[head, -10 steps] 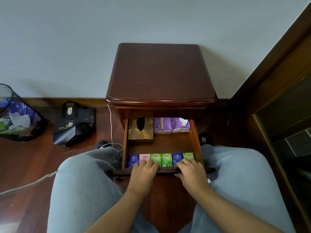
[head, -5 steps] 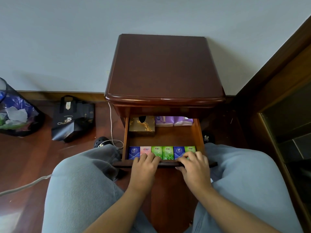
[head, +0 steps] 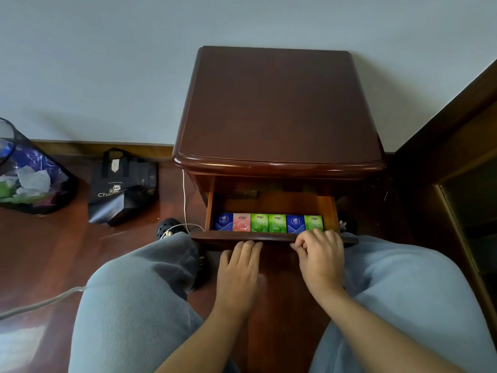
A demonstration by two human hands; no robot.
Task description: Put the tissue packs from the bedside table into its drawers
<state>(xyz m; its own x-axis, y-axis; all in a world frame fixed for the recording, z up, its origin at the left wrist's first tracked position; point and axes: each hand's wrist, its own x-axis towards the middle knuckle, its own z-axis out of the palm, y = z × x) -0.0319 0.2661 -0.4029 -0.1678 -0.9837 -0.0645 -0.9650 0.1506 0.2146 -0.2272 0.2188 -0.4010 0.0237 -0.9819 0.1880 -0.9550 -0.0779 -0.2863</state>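
Pressing on the front of the drawer (head: 271,239), the left hand (head: 238,267) lies flat-fingered and the right hand (head: 321,254) curls over its edge, gripping it. Six tissue packs (head: 269,223) line the front inside; the tabletop (head: 277,109) is bare. An even, centred push should close it squarely, fingers clear.

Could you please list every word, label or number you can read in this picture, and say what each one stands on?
"Cha…": pale lettering on the black paper bag on the floor; the rest is hidden by a fold.
Small line above the bag's emblem: too small to read.
Logos on the tissue packs in the drawer: too blurred to read.
Nothing else is legible.
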